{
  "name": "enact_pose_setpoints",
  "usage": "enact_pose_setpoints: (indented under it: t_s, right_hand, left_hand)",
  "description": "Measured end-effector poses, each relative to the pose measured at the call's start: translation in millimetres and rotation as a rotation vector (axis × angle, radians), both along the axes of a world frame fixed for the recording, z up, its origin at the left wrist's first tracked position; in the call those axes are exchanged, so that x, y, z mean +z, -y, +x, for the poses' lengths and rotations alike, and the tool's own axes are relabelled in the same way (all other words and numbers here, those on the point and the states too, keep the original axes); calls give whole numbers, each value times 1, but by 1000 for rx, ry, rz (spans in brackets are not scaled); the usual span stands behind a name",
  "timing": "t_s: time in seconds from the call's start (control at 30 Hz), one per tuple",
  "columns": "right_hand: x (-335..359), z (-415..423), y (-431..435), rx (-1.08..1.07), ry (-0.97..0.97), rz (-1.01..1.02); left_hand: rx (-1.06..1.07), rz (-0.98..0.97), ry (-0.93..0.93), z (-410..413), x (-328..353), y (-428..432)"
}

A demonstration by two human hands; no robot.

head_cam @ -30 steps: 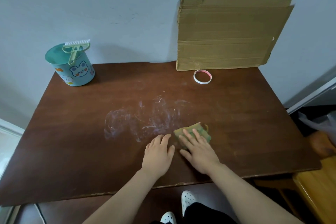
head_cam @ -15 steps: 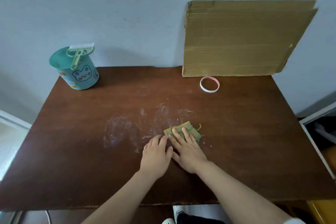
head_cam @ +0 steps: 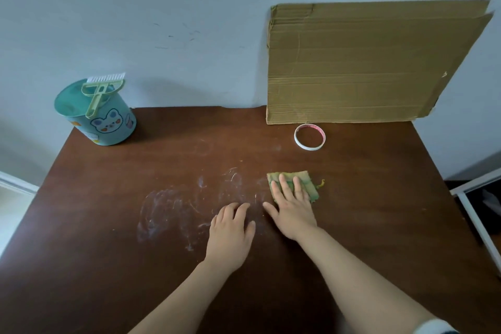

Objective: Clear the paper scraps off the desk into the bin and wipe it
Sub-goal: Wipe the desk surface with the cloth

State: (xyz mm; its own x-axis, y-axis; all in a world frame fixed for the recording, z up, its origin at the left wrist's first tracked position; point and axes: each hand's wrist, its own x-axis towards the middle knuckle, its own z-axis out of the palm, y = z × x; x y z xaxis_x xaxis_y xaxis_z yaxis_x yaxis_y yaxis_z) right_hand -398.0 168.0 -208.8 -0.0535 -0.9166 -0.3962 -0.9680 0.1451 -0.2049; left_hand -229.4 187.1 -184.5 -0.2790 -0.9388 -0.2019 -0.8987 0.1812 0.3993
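My right hand (head_cam: 291, 211) presses the green cloth (head_cam: 311, 189) flat mid-bench (head_cam: 393, 211), fingers (head_cam: 283, 183) straight, pinching nothing. Left hand (head_cam: 230, 236) rests flat beside it. Risk: a loose cloth slips and spreads the white smears (head_cam: 168, 209), or a wide swipe hits the tape ring (head_cam: 309, 147).

- Desk (head_cam: 379, 198): dark reddish-brown wood with whitish smears (head_cam: 173, 209)
- Cloth (head_cam: 309, 184): green-yellow
- Bin (head_cam: 108, 127): teal, cartoon bear print
- Brush (head_cam: 101, 89): pale green, white bristles
- Cardboard (head_cam: 366, 62): tan
- Tape ring (head_cam: 309, 136): white, pink inside
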Motion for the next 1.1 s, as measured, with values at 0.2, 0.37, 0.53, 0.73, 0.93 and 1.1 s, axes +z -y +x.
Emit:
enact_pose_setpoints:
  t_s: [0.2, 0.37, 0.53, 0.73, 0.93, 1.1]
  right_hand:
    - [-11, 33, -23, 345, 125, -106]
    - [-14, -9, -23, 141, 28, -143]
    - [-6, -13, 11, -157, -63, -48]
    - [-5, 80, 14, 162, 91, -65]
    - [-11, 76, -11, 98, -16, -154]
    - [-2, 46, 7, -314, -124, -47]
  left_hand:
    - [56, -28, -17, 4, 1, 5]
    - [37, -17, 1, -1, 0, 13]
    - [20, -15, -18, 16, 1, 15]
    - [-31, -28, 7, 56, 3, 29]
    - [-127, -37, 2, 76, 3, 52]
    - [-194, -28, -22, 97, 4, 60]
